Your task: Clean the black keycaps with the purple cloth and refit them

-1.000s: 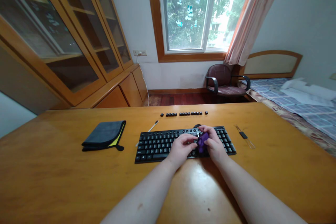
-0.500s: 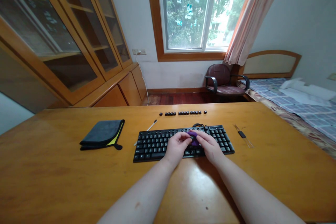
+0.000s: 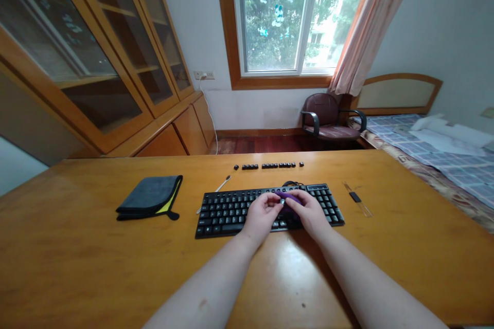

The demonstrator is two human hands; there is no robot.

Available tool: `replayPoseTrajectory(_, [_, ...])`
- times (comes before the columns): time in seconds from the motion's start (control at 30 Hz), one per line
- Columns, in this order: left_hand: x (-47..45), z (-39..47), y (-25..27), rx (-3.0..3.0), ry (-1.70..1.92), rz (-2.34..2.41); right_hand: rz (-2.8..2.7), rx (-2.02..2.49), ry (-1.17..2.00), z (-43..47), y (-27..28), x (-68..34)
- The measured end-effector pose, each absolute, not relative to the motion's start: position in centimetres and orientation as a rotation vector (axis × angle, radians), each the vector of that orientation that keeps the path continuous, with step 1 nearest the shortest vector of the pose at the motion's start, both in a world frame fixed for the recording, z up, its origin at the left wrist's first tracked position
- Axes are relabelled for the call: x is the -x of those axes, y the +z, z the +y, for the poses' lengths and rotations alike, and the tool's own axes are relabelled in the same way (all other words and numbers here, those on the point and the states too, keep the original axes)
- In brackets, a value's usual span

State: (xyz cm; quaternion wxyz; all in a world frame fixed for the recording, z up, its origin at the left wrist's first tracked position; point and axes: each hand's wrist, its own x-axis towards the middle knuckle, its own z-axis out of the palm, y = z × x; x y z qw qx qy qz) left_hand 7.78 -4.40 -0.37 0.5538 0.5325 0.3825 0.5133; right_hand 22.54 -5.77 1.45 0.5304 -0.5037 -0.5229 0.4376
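Above the black keyboard (image 3: 227,209), my two hands meet fingertip to fingertip. My left hand (image 3: 261,217) is closed in a pinch on a small dark keycap (image 3: 282,202), whose pale or shiny side shows. A purple cloth (image 3: 286,196) is bunched in my right hand (image 3: 312,213), its thumb and fingers pressing it near the keycap. Part of the cloth hangs below the fingers over the keys. My hands hide the middle right of the keyboard. Behind it, several loose black keycaps (image 3: 269,165) lie in a row.
A folded grey cloth (image 3: 150,194) with yellow lining lies on the left of the wooden desk (image 3: 116,267). A small white-handled brush (image 3: 223,183) sits behind the keyboard. To the right is a wire keycap puller (image 3: 355,197). The keyboard's cable (image 3: 292,183) is coiled behind it.
The keycap has turned between my fingertips, so a lighter side now shows. My right thumb and fingers have shifted slightly with the purple cloth. The keyboard has stayed put.
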Motion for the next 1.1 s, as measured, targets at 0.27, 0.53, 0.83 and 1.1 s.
replayPoseTrajectory(0.27, [-7.52,-4.02,-0.22,-1.225,1.347,1.031,-1.072,0.898,1.493,-5.98,1.4,-22.04])
replayPoseTrajectory(0.53, [-7.75,-4.67,0.21,-1.095,1.297,1.01,-1.199,0.986,1.236,-5.83,1.22,-22.06])
replayPoseTrajectory(0.83, [-7.81,-4.77,0.41,-0.953,1.22,1.015,-1.115,1.044,1.251,-5.7,1.11,-22.45])
replayPoseTrajectory(1.1, [-7.71,-4.3,-0.04,-0.997,1.256,1.036,-1.247,1.063,1.139,-5.82,1.05,-22.16])
